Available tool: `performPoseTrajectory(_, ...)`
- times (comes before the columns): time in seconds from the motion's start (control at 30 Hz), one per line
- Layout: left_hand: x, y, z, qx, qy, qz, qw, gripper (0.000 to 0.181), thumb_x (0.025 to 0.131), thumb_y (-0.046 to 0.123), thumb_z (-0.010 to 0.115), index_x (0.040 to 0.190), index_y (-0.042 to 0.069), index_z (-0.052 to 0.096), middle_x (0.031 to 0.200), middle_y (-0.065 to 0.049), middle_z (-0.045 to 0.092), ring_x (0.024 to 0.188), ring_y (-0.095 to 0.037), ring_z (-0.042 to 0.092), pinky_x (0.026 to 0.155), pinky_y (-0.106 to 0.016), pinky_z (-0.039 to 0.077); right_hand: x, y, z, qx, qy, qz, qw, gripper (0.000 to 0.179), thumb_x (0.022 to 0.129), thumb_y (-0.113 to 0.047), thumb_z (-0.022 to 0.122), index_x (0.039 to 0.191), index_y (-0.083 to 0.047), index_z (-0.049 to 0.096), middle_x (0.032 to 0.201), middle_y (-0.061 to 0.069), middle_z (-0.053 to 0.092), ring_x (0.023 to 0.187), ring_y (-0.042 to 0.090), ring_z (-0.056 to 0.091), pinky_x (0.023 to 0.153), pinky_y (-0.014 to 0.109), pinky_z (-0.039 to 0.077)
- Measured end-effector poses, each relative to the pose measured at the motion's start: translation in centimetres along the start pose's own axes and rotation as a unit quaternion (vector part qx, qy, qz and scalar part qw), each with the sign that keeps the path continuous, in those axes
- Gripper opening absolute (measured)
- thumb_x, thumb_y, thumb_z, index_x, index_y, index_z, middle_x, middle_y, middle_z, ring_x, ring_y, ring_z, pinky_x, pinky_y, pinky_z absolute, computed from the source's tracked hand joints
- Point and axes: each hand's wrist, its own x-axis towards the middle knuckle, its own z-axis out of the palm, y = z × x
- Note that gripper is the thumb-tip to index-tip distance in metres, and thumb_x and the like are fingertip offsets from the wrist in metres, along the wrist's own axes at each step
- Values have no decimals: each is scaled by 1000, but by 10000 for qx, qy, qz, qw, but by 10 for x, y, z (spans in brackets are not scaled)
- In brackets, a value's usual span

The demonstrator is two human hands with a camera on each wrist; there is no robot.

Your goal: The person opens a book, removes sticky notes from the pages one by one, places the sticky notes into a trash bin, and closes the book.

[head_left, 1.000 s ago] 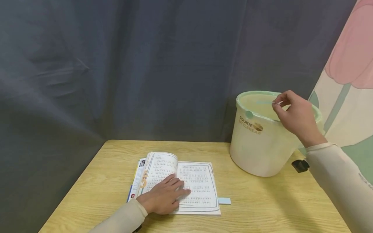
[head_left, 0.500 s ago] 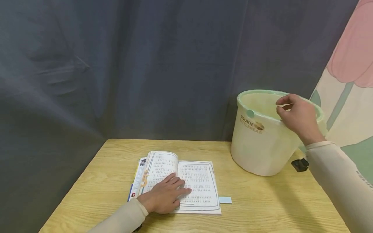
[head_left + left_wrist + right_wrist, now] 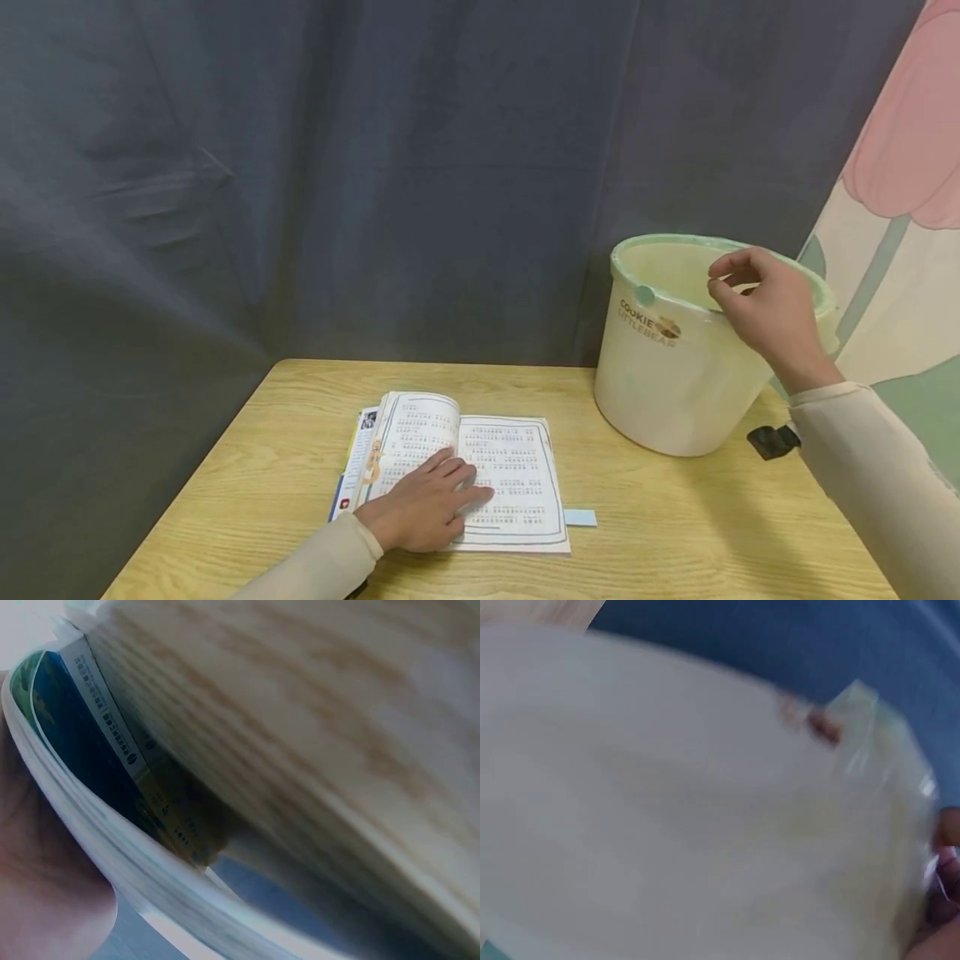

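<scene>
An open book (image 3: 506, 450) of printed text lies on the table, its left pages curving up. The left hand (image 3: 420, 504) rests on it near the spine, fingers spread across the pages. In the left wrist view the book's curled pages (image 3: 112, 825) fill much of the picture beside the hand. The right hand (image 3: 776, 308) hovers over the near right rim of a cream bin (image 3: 667, 383) with a green rim. Its thumb and fingers are loosely curled with a gap at the tips, and nothing shows between them. The bin's floor is hidden.
A light blue paper strip (image 3: 580, 517) sticks out from under the book's right edge. The wooden table (image 3: 247, 492) meets a dark curtain (image 3: 450, 183) at the back. A curtain with a pink flower (image 3: 907, 133) hangs at the right.
A second ago the right hand pinched a pale blue strip over the bin; it let go, and the strip is out of sight. The left hand has stayed on the book.
</scene>
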Motion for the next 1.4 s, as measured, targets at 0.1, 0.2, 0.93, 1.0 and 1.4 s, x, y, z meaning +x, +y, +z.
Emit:
performPoseTrajectory(0.1, 0, 1, 1, -26, 19, 16, 10000, 49, 100, 25, 42, 148, 33, 47, 151, -2, 48, 143, -20, 40, 125, -44, 22, -17, -13, 3, 359, 215, -341, 9985, 14, 94, -21, 62, 102, -12, 69, 86, -17, 62, 74, -15, 51, 66, 4, 39)
performPoseTrajectory(0.2, 1, 2, 0, -32, 18, 17, 10000, 49, 100, 25, 41, 148, 32, 46, 151, -2, 48, 143, -20, 39, 126, -44, 21, -35, -27, 10, 601, 345, -849, 9940, 7, 92, -16, 66, 97, -13, 71, 86, -13, 65, 74, -13, 54, 69, 6, 39)
performPoseTrajectory(0.93, 0, -2, 2, 198, 299, 83, 9993, 47, 98, 24, 43, 144, 29, 51, 138, 1, 55, 134, -18, 45, 125, -44, 24, -174, 2, 135, 145, -4523, -919, 8870, 29, 86, -37, 76, 102, -15, 66, 89, -5, 59, 79, 8, 52, 67, 26, 46)
performPoseTrajectory(1.0, 1, -2, 3, 158, 272, 70, 9995, 47, 98, 24, 42, 144, 30, 50, 140, 1, 54, 135, -18, 45, 125, -44, 23, -175, 2, 135, 197, -4618, -864, 8825, 31, 86, -41, 74, 101, -15, 65, 85, -7, 57, 75, 6, 49, 64, 24, 42)
performPoseTrajectory(1.4, 1, -3, 5, 249, 301, 139, 9991, 47, 99, 25, 41, 144, 29, 50, 139, 2, 55, 134, -17, 46, 124, -44, 25, -183, 0, 139, 577, -4821, -586, 8723, 25, 97, -37, 62, 81, -19, 57, 67, -10, 45, 57, 3, 41, 50, 20, 34)
